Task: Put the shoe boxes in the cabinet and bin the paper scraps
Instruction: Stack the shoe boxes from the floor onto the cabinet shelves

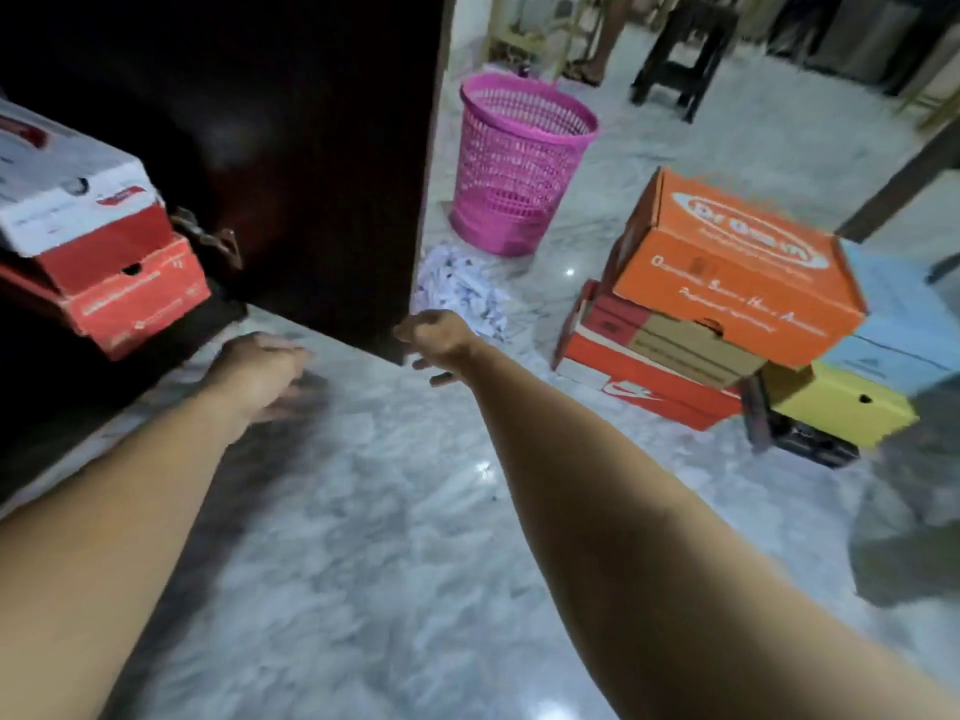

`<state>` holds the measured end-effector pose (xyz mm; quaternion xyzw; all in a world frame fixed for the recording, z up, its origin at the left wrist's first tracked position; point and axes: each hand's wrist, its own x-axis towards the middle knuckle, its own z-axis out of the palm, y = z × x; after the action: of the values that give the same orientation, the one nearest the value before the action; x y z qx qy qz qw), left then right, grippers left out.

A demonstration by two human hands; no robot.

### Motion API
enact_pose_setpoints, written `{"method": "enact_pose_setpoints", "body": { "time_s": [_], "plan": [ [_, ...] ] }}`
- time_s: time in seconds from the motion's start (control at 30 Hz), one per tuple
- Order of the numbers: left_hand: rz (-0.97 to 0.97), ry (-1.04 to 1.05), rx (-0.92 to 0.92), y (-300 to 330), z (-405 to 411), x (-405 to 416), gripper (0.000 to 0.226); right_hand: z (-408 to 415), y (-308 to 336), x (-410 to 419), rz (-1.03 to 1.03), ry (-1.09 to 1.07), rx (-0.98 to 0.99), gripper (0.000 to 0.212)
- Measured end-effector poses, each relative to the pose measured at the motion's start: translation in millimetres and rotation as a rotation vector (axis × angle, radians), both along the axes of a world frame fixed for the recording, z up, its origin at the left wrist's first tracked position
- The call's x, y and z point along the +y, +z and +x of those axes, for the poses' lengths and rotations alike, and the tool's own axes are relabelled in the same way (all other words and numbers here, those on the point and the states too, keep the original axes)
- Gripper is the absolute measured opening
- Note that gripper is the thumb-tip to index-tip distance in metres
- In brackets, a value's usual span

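Both hands empty. Left hand [260, 366] blurred, fingers probably loose; right hand [434, 337] half-curled, grasping nothing. Two boxes [98, 252] stacked in cabinet [311, 148]. Remaining boxes [727, 314] piled right, on floor. Paper scraps [462, 291] heaped beside pink bin [519, 163], handy for binning.
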<state>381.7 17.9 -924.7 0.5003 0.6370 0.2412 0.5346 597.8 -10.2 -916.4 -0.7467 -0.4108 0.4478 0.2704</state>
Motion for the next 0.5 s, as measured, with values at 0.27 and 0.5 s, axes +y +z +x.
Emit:
{"method": "enact_pose_setpoints", "body": {
  "time_s": [0.27,0.5],
  "plan": [
    [0.133,-0.308,0.009,46,180,-21,0.020,200,74,-65,0.309,-0.298,-0.311,0.024],
    [0.296,-0.489,0.039,114,344,-29,0.034,344,162,-131,0.470,-0.632,-0.533,0.024]
  ]
}}
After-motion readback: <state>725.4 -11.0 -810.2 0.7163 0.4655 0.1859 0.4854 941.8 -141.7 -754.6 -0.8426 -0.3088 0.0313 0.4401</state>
